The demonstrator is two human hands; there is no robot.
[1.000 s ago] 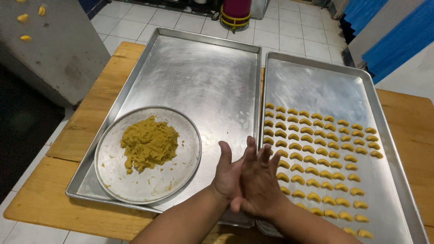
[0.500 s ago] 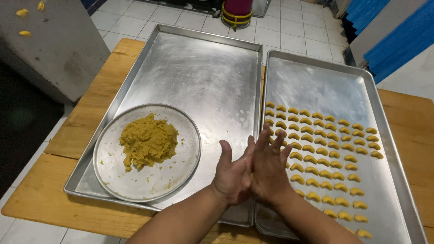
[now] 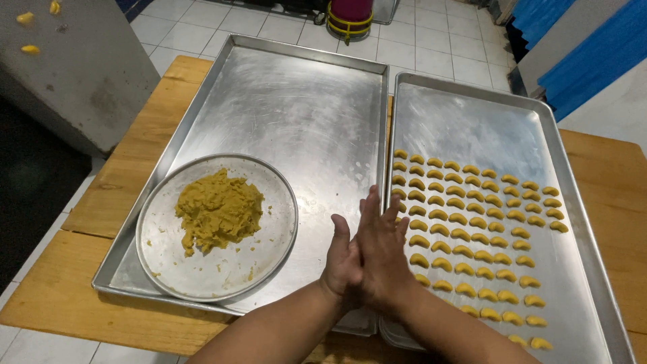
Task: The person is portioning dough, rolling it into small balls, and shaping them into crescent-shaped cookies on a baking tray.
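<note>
Sitting far left, a grey cabinet side point(image 3: 74, 74) with small yellow bits stuck near its top, white tiled floor point(image 3: 222, 27) showing behind

Lying across the middle, a wooden table point(image 3: 114, 202) bearing two metal baking trays side by side, edges almost touching

Resting in the near left corner of the left tray point(image 3: 303, 114), a round metal plate point(image 3: 168, 269) carrying a lump of yellow dough point(image 3: 217, 210), crumbs scattered around it on the plate

Hovering over the seam between the two trays, near the front edge: left hand point(image 3: 342, 266) and right hand point(image 3: 381, 253) pressing flat palm to palm, fingers stretched and pointing away from the body, thumb of the left hand sticking up; neither hand clenching, right hand lying partly over the left; whether a bit of dough is sitting between the palms, not possible to tell, the gap being hidden

Lying on the right tray point(image 3: 472, 114), rows of small curved yellow dough pieces point(image 3: 472, 236), filling the near half, far half bare metal; nearest pieces lying just beside the right hand's fingers

Standing at the top, beyond the trays, a dark red bucket point(image 3: 350, 12) on a yellow ring; leaning at the upper right, blue corrugated panels point(image 3: 593, 47)
</note>
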